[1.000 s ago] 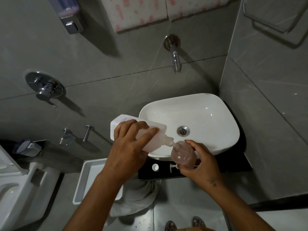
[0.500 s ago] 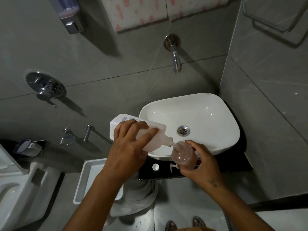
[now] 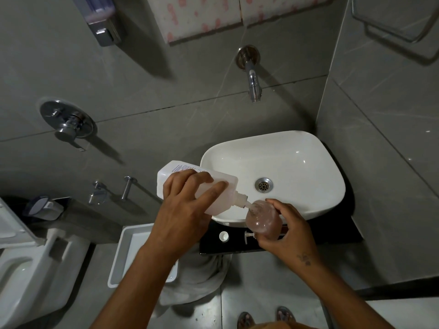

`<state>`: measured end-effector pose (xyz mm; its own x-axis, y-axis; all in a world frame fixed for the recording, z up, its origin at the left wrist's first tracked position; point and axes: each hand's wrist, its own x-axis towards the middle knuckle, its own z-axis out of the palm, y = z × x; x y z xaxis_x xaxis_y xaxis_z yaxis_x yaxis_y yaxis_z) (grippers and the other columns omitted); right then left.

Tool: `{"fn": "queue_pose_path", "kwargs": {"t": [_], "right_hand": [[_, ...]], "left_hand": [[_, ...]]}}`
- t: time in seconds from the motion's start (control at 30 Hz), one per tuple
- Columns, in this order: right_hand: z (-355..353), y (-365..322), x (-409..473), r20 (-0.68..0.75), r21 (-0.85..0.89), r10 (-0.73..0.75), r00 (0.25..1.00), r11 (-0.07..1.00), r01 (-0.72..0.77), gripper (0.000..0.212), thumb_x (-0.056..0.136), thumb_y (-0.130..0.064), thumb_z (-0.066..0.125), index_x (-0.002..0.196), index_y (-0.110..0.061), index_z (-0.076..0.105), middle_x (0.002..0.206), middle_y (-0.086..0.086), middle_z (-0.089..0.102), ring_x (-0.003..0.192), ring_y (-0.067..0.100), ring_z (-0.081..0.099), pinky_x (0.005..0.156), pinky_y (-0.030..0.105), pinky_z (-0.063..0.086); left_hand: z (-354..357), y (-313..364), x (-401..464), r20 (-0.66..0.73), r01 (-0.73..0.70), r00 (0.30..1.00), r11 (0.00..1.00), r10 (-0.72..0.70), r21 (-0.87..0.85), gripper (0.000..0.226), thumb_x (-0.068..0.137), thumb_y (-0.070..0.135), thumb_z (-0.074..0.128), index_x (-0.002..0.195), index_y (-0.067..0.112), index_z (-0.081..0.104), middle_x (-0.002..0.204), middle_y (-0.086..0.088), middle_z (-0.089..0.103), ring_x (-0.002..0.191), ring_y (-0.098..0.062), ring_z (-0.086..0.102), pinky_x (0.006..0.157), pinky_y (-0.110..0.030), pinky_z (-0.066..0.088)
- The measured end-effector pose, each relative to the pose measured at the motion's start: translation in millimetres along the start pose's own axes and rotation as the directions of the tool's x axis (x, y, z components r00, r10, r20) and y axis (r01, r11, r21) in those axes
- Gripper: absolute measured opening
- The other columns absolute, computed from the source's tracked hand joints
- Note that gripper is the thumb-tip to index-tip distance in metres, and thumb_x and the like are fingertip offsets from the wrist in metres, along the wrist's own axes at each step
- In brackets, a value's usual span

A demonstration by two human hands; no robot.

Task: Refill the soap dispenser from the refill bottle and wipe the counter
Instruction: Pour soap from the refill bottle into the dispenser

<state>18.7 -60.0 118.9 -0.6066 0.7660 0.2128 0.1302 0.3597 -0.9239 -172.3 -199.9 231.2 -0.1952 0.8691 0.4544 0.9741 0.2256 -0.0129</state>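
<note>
Mid-pour, refill step; counter wipe not yet done. Left hand [image 3: 187,210] wrapped round refill bottle [image 3: 202,186], tipped nozzle-down toward 4 o'clock, nozzle at mouth of soap dispenser [image 3: 262,220]. Right hand [image 3: 288,230] cupping dispenser from 3 o'clock, over near rim of basin [image 3: 285,162]. Next, likely: tip bottle upright, refit pump [image 3: 249,235] and cap [image 3: 224,236] lying on black counter [image 3: 332,236] at 6 o'clock of basin

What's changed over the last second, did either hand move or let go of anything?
Nothing visibly changed. The left hand still grips the tilted refill bottle, its nozzle at the mouth of the dispenser, which the right hand still holds over the sink edge. The cap and pump lie on the counter as before.
</note>
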Motion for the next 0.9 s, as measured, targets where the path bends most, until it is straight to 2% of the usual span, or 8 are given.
{"fn": "queue_pose_path", "kwargs": {"t": [0.47, 0.67, 0.8, 0.9], "right_hand": [[1.6, 2.2, 2.1, 0.006, -0.006, -0.012, 1.000, 1.000, 0.012, 0.075, 0.053, -0.043, 0.079, 0.125, -0.041, 0.058, 0.121, -0.032, 0.055, 0.109, -0.003, 0.060, 0.083, 0.010, 0.050], [1.2, 1.2, 3.4, 0.002, -0.011, -0.009, 1.000, 1.000, 0.009, 0.076, 0.053, -0.043, 0.080, 0.125, -0.041, 0.057, 0.119, -0.035, 0.054, 0.108, -0.005, 0.059, 0.082, 0.014, 0.053], [0.1, 0.3, 4.1, 0.014, -0.020, -0.003, 1.000, 1.000, 0.003, 0.074, 0.053, -0.044, 0.081, 0.121, -0.053, 0.053, 0.120, -0.036, 0.054, 0.111, -0.006, 0.058, 0.081, 0.010, 0.051], [-0.6, -0.2, 4.4, 0.022, -0.021, 0.008, 1.000, 1.000, -0.007, 0.075, 0.054, -0.042, 0.081, 0.125, -0.044, 0.056, 0.121, -0.031, 0.056, 0.113, -0.004, 0.058, 0.083, 0.016, 0.054]], "left_hand": [[2.9, -2.9, 0.6, 0.003, -0.008, 1.000, 1.000, 0.007, 0.014, 0.086, 0.059, 0.010, 0.096, 0.133, 0.027, 0.057, 0.126, -0.011, 0.061, 0.123, -0.035, 0.045, 0.107, -0.050, 0.030], [3.9, -1.9, 1.5, -0.001, -0.011, 1.000, 1.000, 0.011, 0.000, 0.087, 0.059, 0.012, 0.097, 0.134, 0.028, 0.054, 0.126, -0.011, 0.062, 0.124, -0.034, 0.044, 0.108, -0.050, 0.029], [8.5, -1.1, 3.7, -0.017, -0.012, 1.000, 0.999, 0.011, -0.045, 0.086, 0.059, 0.009, 0.094, 0.134, 0.027, 0.056, 0.126, -0.011, 0.062, 0.123, -0.033, 0.043, 0.107, -0.047, 0.029], [14.8, 2.1, 2.1, 0.013, 0.005, 1.000, 0.997, -0.003, -0.080, 0.088, 0.057, 0.007, 0.093, 0.134, 0.027, 0.055, 0.127, -0.009, 0.061, 0.124, -0.032, 0.043, 0.109, -0.045, 0.029]]}}
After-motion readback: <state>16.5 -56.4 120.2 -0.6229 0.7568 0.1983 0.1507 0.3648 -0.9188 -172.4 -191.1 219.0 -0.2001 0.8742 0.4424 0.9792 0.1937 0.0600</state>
